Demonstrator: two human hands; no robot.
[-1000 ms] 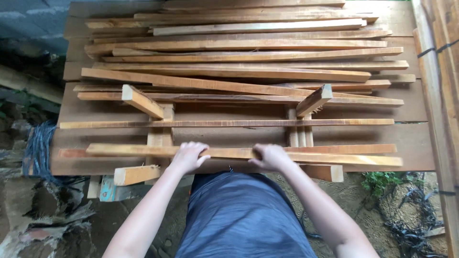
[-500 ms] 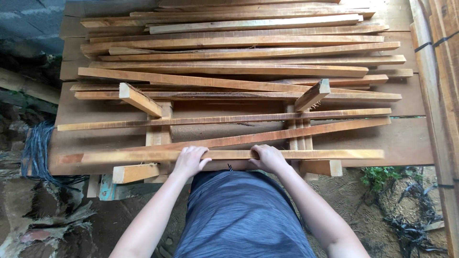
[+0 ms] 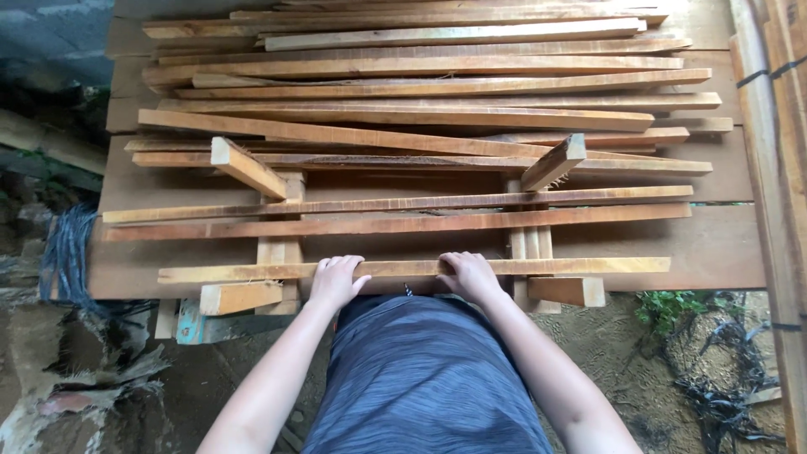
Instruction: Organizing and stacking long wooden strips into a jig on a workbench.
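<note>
Nearest wooden slat (image 3: 588,266) now square to bench edge, shifted left since a second ago; left hand (image 3: 334,280) and right hand (image 3: 471,276) clasped over it, alignment continuing.

I see a wide wooden tabletop (image 3: 723,252) of flat brown boards, its near edge just in front of my body. Two sets of short wooden blocks stand on it as cross supports, one on the left (image 3: 282,252) and one on the right (image 3: 530,244), each running from the near edge away from me. Long thin wooden slats (image 3: 420,109) lie crosswise over the tabletop, packed close and overlapping at the far side, more spread out nearer me. The nearest slat (image 3: 403,269) rests across both supports along the near edge. Below the edge I see sandy ground (image 3: 614,336).
</note>
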